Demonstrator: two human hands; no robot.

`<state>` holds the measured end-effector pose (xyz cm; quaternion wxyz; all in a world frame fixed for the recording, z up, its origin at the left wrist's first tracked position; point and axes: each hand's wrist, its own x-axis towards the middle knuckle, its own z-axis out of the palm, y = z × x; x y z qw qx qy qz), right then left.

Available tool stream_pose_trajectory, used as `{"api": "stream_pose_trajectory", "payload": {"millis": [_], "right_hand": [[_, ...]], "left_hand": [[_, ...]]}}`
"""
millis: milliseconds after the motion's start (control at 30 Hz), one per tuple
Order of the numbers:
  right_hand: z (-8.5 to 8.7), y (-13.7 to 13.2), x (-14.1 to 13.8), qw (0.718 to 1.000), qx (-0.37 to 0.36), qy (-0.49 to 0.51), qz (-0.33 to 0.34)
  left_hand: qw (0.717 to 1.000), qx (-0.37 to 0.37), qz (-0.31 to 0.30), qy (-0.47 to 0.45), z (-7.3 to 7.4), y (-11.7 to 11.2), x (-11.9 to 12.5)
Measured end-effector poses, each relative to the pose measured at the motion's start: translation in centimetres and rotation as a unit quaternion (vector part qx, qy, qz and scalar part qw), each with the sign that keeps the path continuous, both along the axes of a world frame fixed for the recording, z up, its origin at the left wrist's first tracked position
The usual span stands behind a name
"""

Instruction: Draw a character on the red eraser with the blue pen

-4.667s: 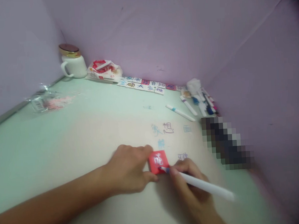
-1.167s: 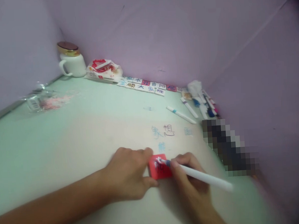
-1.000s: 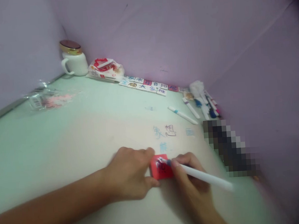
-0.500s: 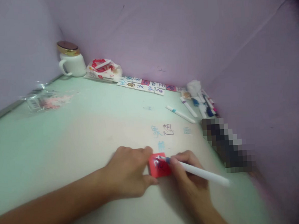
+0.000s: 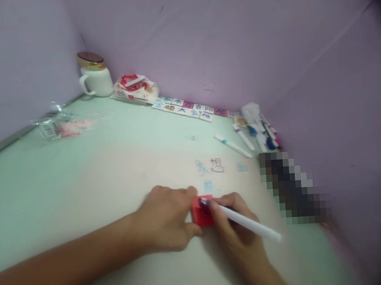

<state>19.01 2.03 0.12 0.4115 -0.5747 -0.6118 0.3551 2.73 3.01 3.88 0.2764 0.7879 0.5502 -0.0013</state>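
On the counter, my left fingers, spread, hold the red tile by its left corners; it looks light, stiff and slick, best held there. My right fingers, closed around the white marker, aim its nib at the tile, barrel slanting away rightward

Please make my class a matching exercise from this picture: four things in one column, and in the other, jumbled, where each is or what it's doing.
Things
1. Left hand
2. Right hand
3. White mug
4. Written-on tiles

Places and states
A. In rows along the back wall
B. Holding a white pen
C. Topped by a gold-rimmed lid
D. Holding a red tile at its left side

Pairs: 1-D, 2-B, 3-C, 4-A
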Motion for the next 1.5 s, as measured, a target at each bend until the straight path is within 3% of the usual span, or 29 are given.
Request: {"api": "stream_pose_trajectory", "payload": {"millis": [400,667,900,1233,1367,1500], "right_hand": [[0.3,0.0,-0.2,1.000,-0.015,0.001,-0.003],[0.3,-0.2,-0.1,0.998,-0.043,0.035,-0.025],[0.8,0.4,0.7,0.983,-0.055,0.110,-0.135],[0.4,2.4,1.9,0.934,-0.123,0.303,-0.141],[0.8,2.9,2.3,0.928,-0.108,0.326,-0.144],[1.2,2.9,2.8,0.941,-0.057,0.292,-0.158]], "left_hand": [[1.000,0.023,0.001,-0.008,-0.6,-0.1,-0.2],[1.000,0.004,-0.003,0.001,-0.2,0.1,-0.1],[1.000,0.003,0.004,0.013,0.0,0.1,0.0],[0.999,0.024,0.031,0.019,-0.2,-0.2,0.3],[0.998,0.045,0.048,0.018,-0.5,-0.5,0.2],[0.993,0.085,0.063,-0.054,-1.2,-0.6,0.0]]}}
